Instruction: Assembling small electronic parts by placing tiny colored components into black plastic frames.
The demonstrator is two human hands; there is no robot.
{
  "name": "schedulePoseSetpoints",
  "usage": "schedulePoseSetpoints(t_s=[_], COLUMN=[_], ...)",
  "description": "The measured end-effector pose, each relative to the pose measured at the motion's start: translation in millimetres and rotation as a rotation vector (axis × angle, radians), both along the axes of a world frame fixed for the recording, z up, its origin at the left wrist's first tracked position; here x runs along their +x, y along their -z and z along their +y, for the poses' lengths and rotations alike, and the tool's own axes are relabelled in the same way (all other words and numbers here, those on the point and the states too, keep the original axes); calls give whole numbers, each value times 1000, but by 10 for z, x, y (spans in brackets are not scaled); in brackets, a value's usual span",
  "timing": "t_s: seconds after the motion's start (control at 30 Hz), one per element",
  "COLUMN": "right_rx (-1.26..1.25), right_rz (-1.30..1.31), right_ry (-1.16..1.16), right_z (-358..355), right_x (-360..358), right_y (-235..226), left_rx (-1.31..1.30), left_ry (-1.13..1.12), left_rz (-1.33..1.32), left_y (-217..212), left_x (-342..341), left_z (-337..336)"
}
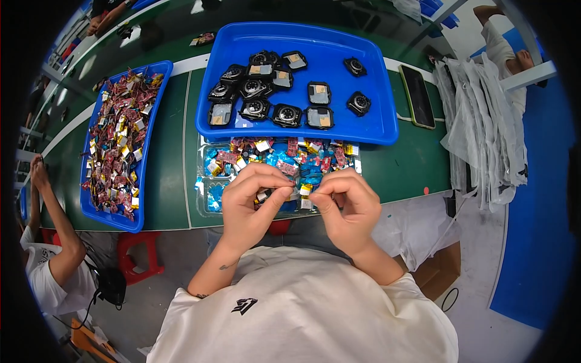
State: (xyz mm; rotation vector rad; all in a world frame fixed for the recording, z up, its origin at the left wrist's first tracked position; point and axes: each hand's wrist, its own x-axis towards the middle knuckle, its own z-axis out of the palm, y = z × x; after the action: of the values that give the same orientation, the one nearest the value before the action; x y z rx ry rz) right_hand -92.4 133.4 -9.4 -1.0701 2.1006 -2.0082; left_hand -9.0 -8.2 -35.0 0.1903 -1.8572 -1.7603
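I'm looking down and my left hand [251,196] is pinching a small part [264,195] between thumb and fingertips, right at the near edge of the bench [163,181]. My right hand [345,202] is curling in beside it, fingers bunched together on a small yellow piece [306,189], though I cannot tell how firmly it is gripping. Both hands are hovering close together, nearly touching, over the clear tray [209,199] of mixed red, yellow and blue bits. Just beyond that, toward the far edge, the big blue tray [375,115] is carrying black square modules [287,115]. Along the left end a long blue tray [145,206] is sitting heaped with red-and-gold pieces. A dark phone [416,95] is lying by the right end, with a stack of white bags [484,127] next to it.
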Motion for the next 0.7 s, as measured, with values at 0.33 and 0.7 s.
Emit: schedulePoseSetpoints(t_s=[0.33,0.7], right_rx=[403,621], right_rz=[635,644], right_ry=[21,271], right_z=[-36,-207], right_x=[-754,-1246], right_y=[-280,-90], left_rx=[68,-124], left_ry=[5,46], left_rz=[26,14], left_y=[8,-20], left_x=[-12,-1], left_z=[1,-3])
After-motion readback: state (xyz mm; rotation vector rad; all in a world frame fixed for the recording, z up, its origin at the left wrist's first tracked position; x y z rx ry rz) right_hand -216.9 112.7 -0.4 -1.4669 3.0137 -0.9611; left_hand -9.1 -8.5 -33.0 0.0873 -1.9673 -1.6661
